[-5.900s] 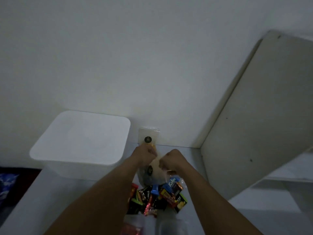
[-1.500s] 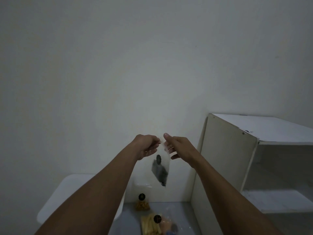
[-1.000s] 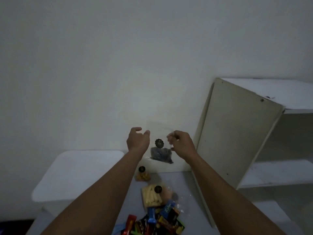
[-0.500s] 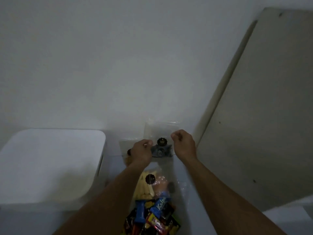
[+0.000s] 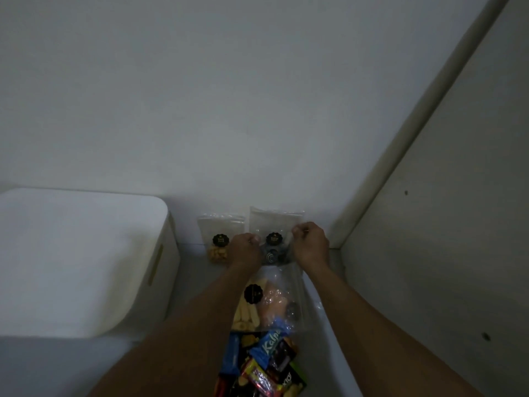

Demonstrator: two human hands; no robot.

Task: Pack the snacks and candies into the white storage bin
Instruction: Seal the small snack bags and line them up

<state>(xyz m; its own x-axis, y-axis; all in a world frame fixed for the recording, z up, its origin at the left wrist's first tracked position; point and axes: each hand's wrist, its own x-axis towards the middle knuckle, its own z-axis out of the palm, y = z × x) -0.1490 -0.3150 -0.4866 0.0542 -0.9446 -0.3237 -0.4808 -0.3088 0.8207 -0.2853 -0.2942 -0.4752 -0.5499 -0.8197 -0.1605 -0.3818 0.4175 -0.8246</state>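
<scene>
A clear pouch of dark cookies (image 5: pixel 273 249) stands upright against the back wall. My left hand (image 5: pixel 245 251) and my right hand (image 5: pixel 309 245) pinch its two sides. Left of it leans a second clear pouch with yellow snacks (image 5: pixel 219 242). In front lies a flat pouch of pale sticks and pink pieces (image 5: pixel 264 305). Several coloured candy wrappers (image 5: pixel 264 365) are piled nearest me. The white storage bin (image 5: pixel 77 259) sits at the left with its lid on.
A white cabinet side panel (image 5: pixel 446 224) rises on the right, close to my right arm. The white wall (image 5: pixel 229 110) stands right behind the pouches. The grey tabletop (image 5: pixel 57 365) stretches in front of the bin.
Both hands brought the dark-cookie pouch down from the air and stood it against the wall, right of the yellow-snack pouch. The view tilted down and moved closer.
</scene>
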